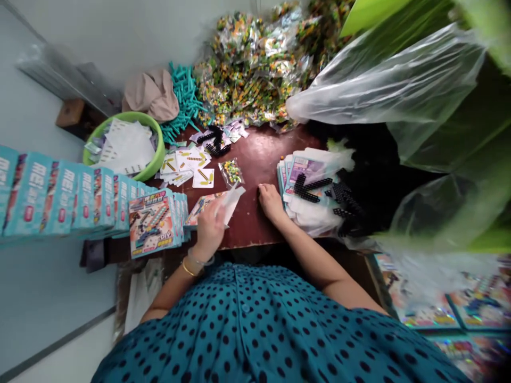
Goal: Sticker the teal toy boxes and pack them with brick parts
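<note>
My left hand (pixel 211 226) is closed on a small printed box (pixel 202 206) at the table's front edge. The box lies on its side, and its white end flaps (pixel 233 201) stick out to the right. My right hand (pixel 271 202) rests on the table with its fingers curled in and nothing visible in them. It is beside a stack of flat printed packs (pixel 305 166) topped by black studded pieces (pixel 311 187). Beyond the box lie a clear bag of small coloured pieces (pixel 230 172) and an instruction card (pixel 203 178).
Filled teal boxes (pixel 82 197) stand in a long row at left. Behind them is a green basin (pixel 159 151) of papers. Teal sticks (pixel 183 96) and heaped bags of coloured pieces (pixel 247 69) line the back. Clear plastic sheeting (pixel 391 80) hangs at right.
</note>
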A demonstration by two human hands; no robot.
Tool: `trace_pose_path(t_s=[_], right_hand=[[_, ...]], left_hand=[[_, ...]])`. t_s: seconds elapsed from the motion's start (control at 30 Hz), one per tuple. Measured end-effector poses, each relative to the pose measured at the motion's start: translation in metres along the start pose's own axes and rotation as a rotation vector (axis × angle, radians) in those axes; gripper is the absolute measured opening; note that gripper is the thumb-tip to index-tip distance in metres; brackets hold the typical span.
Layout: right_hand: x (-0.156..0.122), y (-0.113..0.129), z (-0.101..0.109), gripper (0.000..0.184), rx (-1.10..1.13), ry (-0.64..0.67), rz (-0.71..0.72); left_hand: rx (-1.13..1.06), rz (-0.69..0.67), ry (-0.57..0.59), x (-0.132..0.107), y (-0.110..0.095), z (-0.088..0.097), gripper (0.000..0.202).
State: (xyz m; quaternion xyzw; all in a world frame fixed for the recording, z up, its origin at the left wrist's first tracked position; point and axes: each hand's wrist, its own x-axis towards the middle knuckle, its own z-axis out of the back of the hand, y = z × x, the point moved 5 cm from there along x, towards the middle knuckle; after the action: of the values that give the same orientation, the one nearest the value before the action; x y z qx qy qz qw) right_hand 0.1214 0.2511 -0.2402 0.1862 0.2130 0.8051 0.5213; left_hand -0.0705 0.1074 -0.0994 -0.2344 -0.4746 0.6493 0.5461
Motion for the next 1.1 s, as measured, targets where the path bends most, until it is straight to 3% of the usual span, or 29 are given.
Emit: trace_pose_path(t_s=[0.1,0.2,0.33,0.43,0.5,0.6,0.67,0.73,0.87,1.0,1.1], right_hand=[[-0.014,0.019,0.042,0.035,0.242,-0.069,0.045],[-0.032,0.072,0.085,0.034,0.483,-0.120,0.247],[-0.051,0.149,0.093,0.028,0.604,0.108,0.594],[-0.014,0.157,0.073,0.030,0.641,-0.005,0.489],[0.027,0.159,0.039,0.032,0.532,-0.019,0.396],[0.071,0.178,-0.037,0.043,0.160,0.224,0.450],[0.078,0.190,-0.079,0.053,-0.093,0.327,0.492],[0.070,0.196,-0.101,0.045,-0.230,0.366,0.524],[0.056,0.188,-0.105,0.040,-0.276,0.418,0.559],[0.091,0.179,-0.095,0.032,-0.278,0.427,0.536],[0.136,0.175,-0.092,0.069,-0.230,0.336,0.357]], left_hand=[[-0.054,0.066,-0.070,0.003,-0.010,0.024,0.037],[-0.052,0.086,-0.087,-0.004,-0.016,0.026,0.043],[-0.092,0.101,-0.148,-0.021,-0.014,0.034,0.046],[-0.140,0.264,-0.267,-0.047,0.008,0.063,0.047],[-0.218,0.408,-0.305,-0.070,0.027,0.081,0.047],[-0.387,0.543,-0.290,-0.098,0.042,0.094,0.049],[-0.463,0.588,-0.281,-0.110,0.044,0.096,0.052],[-0.493,0.620,-0.301,-0.117,0.043,0.097,0.056],[-0.497,0.679,-0.301,-0.122,0.043,0.097,0.058],[-0.489,0.677,-0.226,-0.118,0.042,0.094,0.051],[-0.475,0.635,-0.176,-0.111,0.036,0.090,0.051]])
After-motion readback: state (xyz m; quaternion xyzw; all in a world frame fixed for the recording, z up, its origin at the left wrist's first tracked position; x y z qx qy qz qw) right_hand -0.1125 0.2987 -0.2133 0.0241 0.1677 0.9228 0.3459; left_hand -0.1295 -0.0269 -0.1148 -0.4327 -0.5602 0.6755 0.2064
